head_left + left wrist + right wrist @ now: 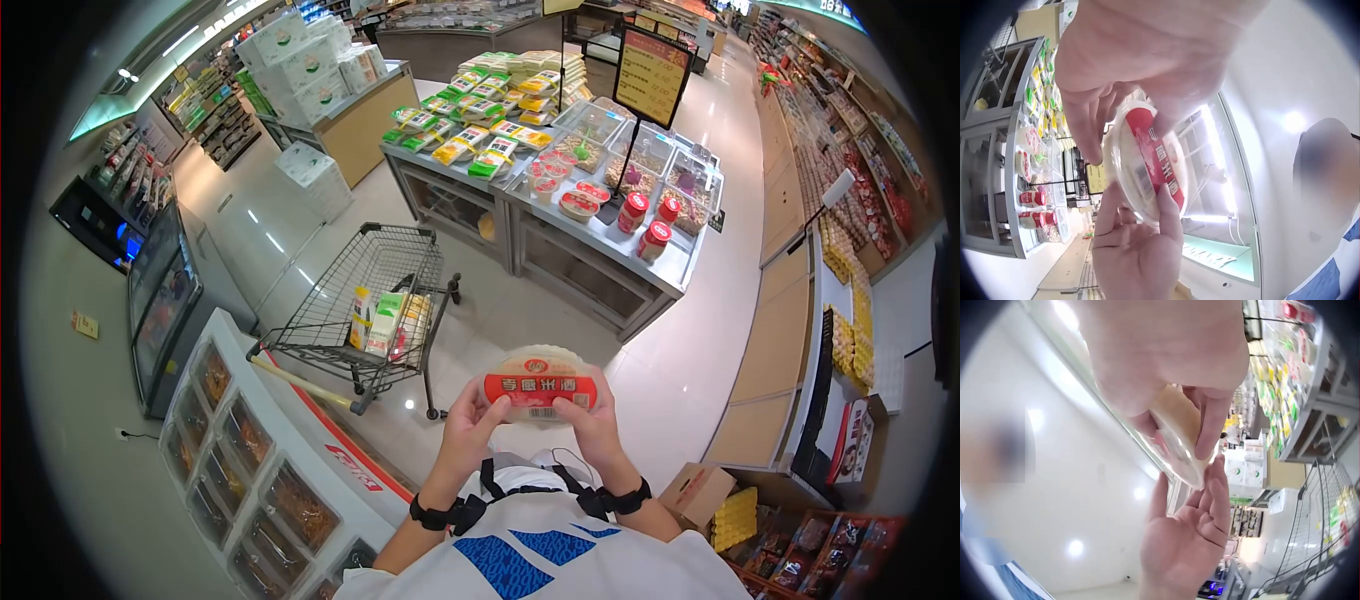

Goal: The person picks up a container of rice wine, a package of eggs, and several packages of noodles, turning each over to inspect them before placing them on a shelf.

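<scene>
A round, see-through plastic food tub [537, 384], with a red label bearing white characters and a barcode, is held up in front of the body. My left hand [468, 428] grips its left side, thumb over the label. On the opposite side my right hand [594, 424] holds the rim, its thumb also on the front. The left wrist view shows the label [1155, 159] tilted between both hands. Pale contents fill the tub [1180, 419] in the right wrist view, where the right fingers wrap its edge and the left fingertips are at its lower end.
A wire shopping cart [375, 290] with several packages stands ahead to the left. Beyond it, a display counter [600, 245] carries bagged goods, similar tubs [580, 206] and red-lidded jars [654, 240]. A white case with food trays [335, 455] is close on the left; a cardboard box [698, 492] sits at right.
</scene>
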Motion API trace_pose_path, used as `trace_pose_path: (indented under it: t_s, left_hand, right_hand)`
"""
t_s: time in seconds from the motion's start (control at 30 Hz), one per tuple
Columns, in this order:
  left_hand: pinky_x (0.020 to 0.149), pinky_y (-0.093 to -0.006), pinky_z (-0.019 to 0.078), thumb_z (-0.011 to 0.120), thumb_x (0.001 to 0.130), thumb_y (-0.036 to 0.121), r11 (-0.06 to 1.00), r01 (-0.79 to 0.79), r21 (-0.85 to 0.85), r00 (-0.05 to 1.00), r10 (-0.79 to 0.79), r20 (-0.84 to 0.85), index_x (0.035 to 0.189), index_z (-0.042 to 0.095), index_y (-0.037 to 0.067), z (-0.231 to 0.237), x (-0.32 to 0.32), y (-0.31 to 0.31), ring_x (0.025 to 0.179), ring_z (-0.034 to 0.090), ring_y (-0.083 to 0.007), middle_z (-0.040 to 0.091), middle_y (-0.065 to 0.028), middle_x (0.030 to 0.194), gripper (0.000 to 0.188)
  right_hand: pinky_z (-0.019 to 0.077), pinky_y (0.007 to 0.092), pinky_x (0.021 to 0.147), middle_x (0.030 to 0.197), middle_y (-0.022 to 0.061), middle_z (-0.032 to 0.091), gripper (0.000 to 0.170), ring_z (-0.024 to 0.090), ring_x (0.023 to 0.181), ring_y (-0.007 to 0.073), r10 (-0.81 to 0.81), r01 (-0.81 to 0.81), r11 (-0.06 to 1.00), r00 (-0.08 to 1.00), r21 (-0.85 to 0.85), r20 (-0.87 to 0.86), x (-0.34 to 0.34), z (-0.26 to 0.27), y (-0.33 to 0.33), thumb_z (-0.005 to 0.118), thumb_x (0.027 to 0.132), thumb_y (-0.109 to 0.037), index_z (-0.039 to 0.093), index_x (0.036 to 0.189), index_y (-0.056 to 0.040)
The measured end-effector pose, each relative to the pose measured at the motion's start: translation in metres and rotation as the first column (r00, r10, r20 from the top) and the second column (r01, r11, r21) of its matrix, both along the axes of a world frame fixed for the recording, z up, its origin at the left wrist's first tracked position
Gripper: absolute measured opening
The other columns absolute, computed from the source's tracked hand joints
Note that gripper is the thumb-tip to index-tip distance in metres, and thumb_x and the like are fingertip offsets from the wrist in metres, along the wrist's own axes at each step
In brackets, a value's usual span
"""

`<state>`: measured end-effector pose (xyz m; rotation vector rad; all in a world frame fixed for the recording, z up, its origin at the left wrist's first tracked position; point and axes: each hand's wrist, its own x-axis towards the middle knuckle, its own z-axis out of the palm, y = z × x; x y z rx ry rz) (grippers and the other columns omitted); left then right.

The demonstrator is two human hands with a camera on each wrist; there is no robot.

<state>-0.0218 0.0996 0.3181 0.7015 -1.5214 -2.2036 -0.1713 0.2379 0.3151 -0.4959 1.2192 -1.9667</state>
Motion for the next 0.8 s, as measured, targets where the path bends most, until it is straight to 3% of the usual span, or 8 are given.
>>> trace_pose_path:
  t_s: [0.03,0.1,0.2,0.27,0.4,0.43,0.7,0.8]
  left_hand:
    - [0.107,-0.0356,0.048,0.064,0.103,0.031,1.0,0.007,0.0,1.0,-0.007,-0.001,0.151,0.043,0.0,-0.001,-0.004,0.0,0.124,0.061,-0.0184,0.062,-0.0119,0.138,0.061]
    - [0.11,-0.0386,0.0463,0.053,0.105,0.053,0.941,0.046,0.336,0.965,0.045,-0.258,0.155,0.034,0.002,-0.003,-0.013,0.009,0.128,0.058,-0.0238,0.057,-0.0153,0.142,0.074]
    - [0.117,-0.0454,0.0409,0.036,0.103,0.07,0.911,0.173,0.375,0.907,0.001,-0.421,0.161,0.023,0.004,0.002,-0.03,0.008,0.14,0.048,-0.0295,0.044,-0.018,0.155,0.088]
    - [0.119,-0.0507,0.0383,0.029,0.097,0.081,0.936,0.211,0.282,0.921,-0.094,-0.377,0.163,0.022,0.01,0.01,-0.037,0.007,0.149,0.038,-0.0323,0.03,-0.0175,0.165,0.097]
    - [0.123,-0.0527,0.0321,0.026,0.102,0.073,0.872,0.283,0.4,0.897,-0.093,-0.432,0.165,0.021,0.015,0.039,-0.056,0.006,0.15,0.035,-0.0375,0.027,-0.0171,0.167,0.086]
    - [0.123,-0.0532,0.0326,0.026,0.103,0.07,0.842,0.324,0.431,0.882,-0.104,-0.46,0.164,0.022,0.015,0.042,-0.058,0.002,0.15,0.036,-0.0384,0.027,-0.0178,0.167,0.083]
    - [0.122,-0.0458,0.0352,0.027,0.109,0.056,0.83,0.435,0.349,0.806,-0.186,-0.562,0.162,0.024,0.006,0.041,-0.067,-0.043,0.149,0.039,-0.0326,0.036,-0.019,0.163,0.073]
    - [0.123,-0.0442,0.0328,0.029,0.109,0.056,0.866,0.361,0.345,0.888,-0.207,-0.41,0.161,0.025,0.003,0.023,-0.061,-0.067,0.15,0.038,-0.0313,0.036,-0.0187,0.163,0.075]
  right_hand:
    - [0.0552,0.0344,0.095,0.127,0.0093,0.066,0.051,0.066,0.114,0.0183,-0.069,0.075,0.997,0.975,0.021,-0.209,0.002,0.0,0.001,0.077,0.091,-0.007,0.053,0.136,-0.003]
    - [0.0543,0.0345,0.096,0.128,0.0098,0.066,0.053,0.064,0.117,0.0179,-0.1,0.11,0.994,0.941,0.013,-0.324,0.002,0.0,0.011,0.079,0.089,-0.005,0.053,0.135,-0.0036]
    - [0.0543,0.0372,0.098,0.13,0.0146,0.064,0.057,0.064,0.121,0.024,-0.19,0.192,0.98,0.822,-0.052,-0.537,-0.001,0.005,0.012,0.083,0.083,0.001,0.056,0.132,-0.0049]
    - [0.0515,0.0391,0.102,0.134,0.0173,0.06,0.054,0.063,0.122,0.03,-0.275,0.248,0.952,0.442,-0.179,-0.854,-0.005,0.007,0.012,0.081,0.087,-0.005,0.054,0.134,-0.0062]
    - [0.0544,0.0511,0.104,0.138,0.0167,0.06,0.053,0.061,0.126,0.0448,-0.307,0.166,0.945,0.157,-0.282,-0.938,-0.011,0.007,0.007,0.083,0.065,0.004,0.075,0.115,-0.0148]
    - [0.0551,0.054,0.104,0.137,0.0149,0.06,0.049,0.06,0.127,0.0469,-0.339,0.199,0.931,0.162,-0.305,-0.927,-0.009,0.011,0.002,0.081,0.061,0.003,0.078,0.106,-0.0173]
    - [0.057,0.053,0.102,0.135,0.0115,0.062,0.041,0.06,0.127,0.0441,-0.364,0.241,0.896,-0.081,-0.372,-0.928,-0.02,0.027,-0.031,0.077,0.07,0.001,0.078,0.107,-0.0191]
    - [0.0574,0.0529,0.101,0.134,0.0122,0.063,0.041,0.062,0.125,0.0432,-0.362,0.227,0.894,-0.142,-0.386,-0.921,-0.025,0.027,-0.049,0.077,0.073,0.0,0.075,0.111,-0.0156]
